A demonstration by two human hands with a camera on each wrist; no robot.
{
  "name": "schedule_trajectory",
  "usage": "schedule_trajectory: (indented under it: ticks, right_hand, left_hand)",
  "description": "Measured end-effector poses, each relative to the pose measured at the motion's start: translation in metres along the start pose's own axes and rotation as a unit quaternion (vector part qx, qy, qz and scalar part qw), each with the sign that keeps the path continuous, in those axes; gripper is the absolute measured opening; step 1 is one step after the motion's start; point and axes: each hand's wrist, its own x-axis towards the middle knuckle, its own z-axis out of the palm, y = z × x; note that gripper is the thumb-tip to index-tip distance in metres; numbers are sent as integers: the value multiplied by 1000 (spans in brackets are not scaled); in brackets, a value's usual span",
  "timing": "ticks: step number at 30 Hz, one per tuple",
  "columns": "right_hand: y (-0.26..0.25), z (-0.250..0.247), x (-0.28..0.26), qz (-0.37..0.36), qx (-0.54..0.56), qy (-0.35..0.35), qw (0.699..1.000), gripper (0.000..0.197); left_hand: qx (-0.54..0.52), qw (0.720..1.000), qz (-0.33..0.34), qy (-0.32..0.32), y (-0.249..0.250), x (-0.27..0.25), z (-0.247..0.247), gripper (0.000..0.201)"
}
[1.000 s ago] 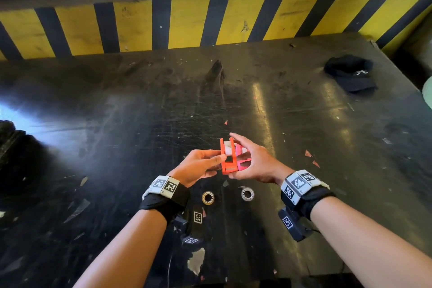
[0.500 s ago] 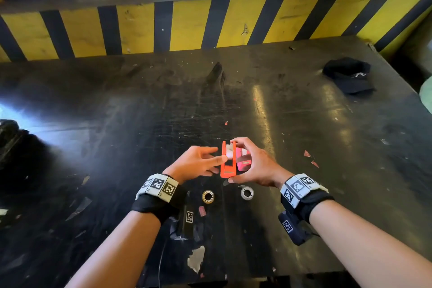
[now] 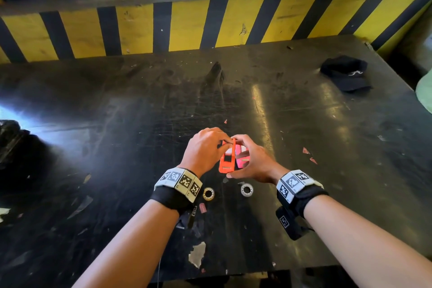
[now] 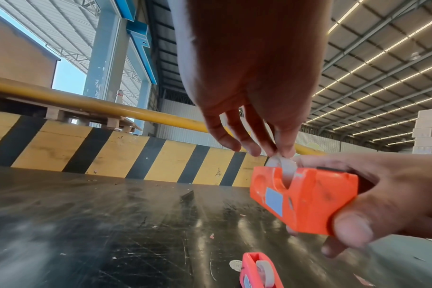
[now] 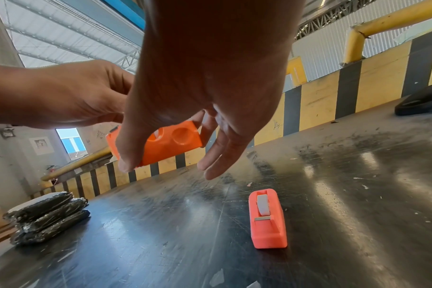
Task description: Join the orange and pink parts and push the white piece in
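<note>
Hands meet above table (image 3: 117,147) centre. Right hand (image 3: 253,162) grips orange tape dispenser (image 3: 227,159) clear of the surface, thumb under its near end. Left hand (image 3: 203,149) pinches a tape roll (image 4: 282,165) in the dispenser's top slot. Second dispenser (image 5: 268,220) lies on the table beneath. Two loose tape rolls (image 3: 208,193) at 6 o'clock; black cap (image 3: 344,73) at 2 o'clock.

Obstacles on black tabletop (image 3: 304,124): pink dispenser (image 5: 268,218) under the hands; two tape rolls (image 3: 208,193) at 6 o'clock; black cap (image 3: 346,73) at 2 o'clock; wrapped black bundle (image 5: 47,216) at 9 o'clock; striped barrier (image 3: 187,28) closing 12 o'clock. Bare surface between.
</note>
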Motion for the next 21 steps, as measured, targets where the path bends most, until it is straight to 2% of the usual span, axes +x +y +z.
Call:
schedule_trajectory:
  ticks: [8, 21]
  right_hand:
    - [3, -4, 2, -1, 43, 21, 999, 107]
    - [1, -6, 0, -5, 26, -8, 1000, 111]
  left_hand:
    - [-17, 1000, -16, -14, 5, -14, 8, 15]
    - [-51, 997, -45, -18, 5, -28, 4, 17]
